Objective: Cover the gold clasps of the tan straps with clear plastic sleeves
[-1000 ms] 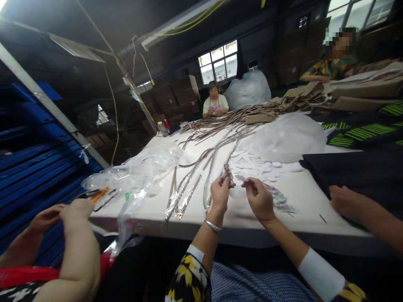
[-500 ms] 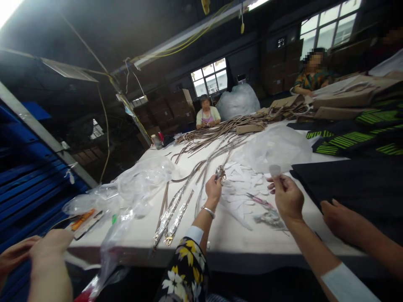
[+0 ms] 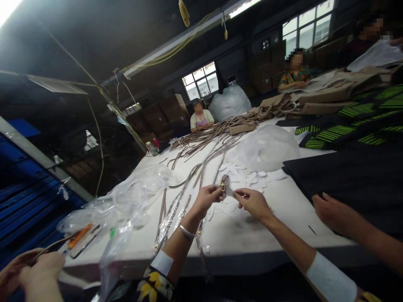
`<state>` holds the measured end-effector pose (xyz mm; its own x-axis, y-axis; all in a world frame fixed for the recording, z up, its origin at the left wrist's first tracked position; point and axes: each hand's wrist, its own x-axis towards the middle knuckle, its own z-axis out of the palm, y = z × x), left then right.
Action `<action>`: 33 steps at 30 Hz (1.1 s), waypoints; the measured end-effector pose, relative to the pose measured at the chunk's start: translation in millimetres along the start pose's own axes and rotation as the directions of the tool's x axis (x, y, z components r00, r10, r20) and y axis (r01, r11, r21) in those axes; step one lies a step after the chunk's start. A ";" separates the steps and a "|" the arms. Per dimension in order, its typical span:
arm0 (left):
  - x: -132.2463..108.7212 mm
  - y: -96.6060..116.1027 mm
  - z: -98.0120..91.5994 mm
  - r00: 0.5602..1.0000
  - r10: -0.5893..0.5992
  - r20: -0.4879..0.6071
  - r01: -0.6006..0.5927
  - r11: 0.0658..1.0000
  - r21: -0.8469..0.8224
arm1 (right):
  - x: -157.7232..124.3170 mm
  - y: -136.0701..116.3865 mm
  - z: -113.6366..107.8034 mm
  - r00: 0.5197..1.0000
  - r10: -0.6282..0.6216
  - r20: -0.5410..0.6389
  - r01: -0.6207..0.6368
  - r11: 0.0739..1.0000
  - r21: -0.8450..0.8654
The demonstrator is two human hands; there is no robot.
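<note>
My left hand (image 3: 205,199) pinches the brass clasp (image 3: 224,184) at the end of a plastic-wrapped strap (image 3: 201,239) that trails down over the table's near edge. My right hand (image 3: 252,202) has come up beside it, fingers pinched on a small white piece at the clasp; what it is I cannot make out. Both hands hover just above the white table (image 3: 252,235). Small white round pads (image 3: 252,178) lie scattered right behind them. Two more wrapped straps (image 3: 171,216) lie flat to the left.
A co-worker's hand (image 3: 333,214) rests on black fabric (image 3: 352,176) at the right; another person's hands (image 3: 34,272) work at the lower left. Clear plastic bags (image 3: 138,191), a heap of tan straps (image 3: 220,128) and a white sack (image 3: 264,147) cover the table. Seated people are at the far end.
My right hand, which held a white round pad up to the right, has come down and left to meet the clasp in my left hand. The view has tilted.
</note>
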<state>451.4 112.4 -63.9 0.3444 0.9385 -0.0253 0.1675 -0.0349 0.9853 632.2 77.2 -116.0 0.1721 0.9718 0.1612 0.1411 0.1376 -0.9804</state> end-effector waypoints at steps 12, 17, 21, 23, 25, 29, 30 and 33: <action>-64.4 -11.0 4.6 0.962 0.272 -0.033 -0.187 0.738 0.648 | -50.1 -0.3 45.3 0.976 0.081 0.200 -0.172 0.853 0.493; -86.4 -26.6 10.7 0.936 0.350 -0.017 -0.224 0.634 0.740 | -72.2 12.0 68.4 0.977 0.168 0.128 -0.211 0.787 0.579; -97.3 -33.9 9.4 0.934 0.357 -0.016 -0.221 0.611 0.760 | -83.8 18.4 81.5 0.958 0.263 0.113 -0.266 0.677 0.686; -101.2 -37.6 8.3 0.936 0.348 -0.047 -0.189 0.610 0.769 | -86.8 20.5 85.4 0.952 0.278 0.124 -0.284 0.660 0.695; -104.5 -41.8 8.4 0.935 0.344 -0.088 -0.155 0.620 0.769 | -89.3 21.9 87.9 0.948 0.290 0.133 -0.297 0.648 0.701; -110.1 -53.4 8.5 0.910 0.386 -0.152 -0.112 0.580 0.807 | -98.1 22.2 90.7 0.947 0.296 0.127 -0.293 0.632 0.717; -110.4 -57.7 7.3 0.897 0.411 -0.163 -0.105 0.557 0.824 | -100.7 22.1 91.5 0.948 0.291 0.130 -0.291 0.624 0.725; -106.8 -73.1 1.6 0.872 0.464 -0.157 -0.170 0.587 0.792 | -106.0 21.8 94.4 0.947 0.278 0.162 -0.295 0.553 0.779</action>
<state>403.8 14.2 -133.5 0.2332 0.8558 0.4617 0.7709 -0.4521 0.4486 525.0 -4.7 -165.1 0.0445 0.9894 -0.1379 -0.7328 -0.0615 -0.6777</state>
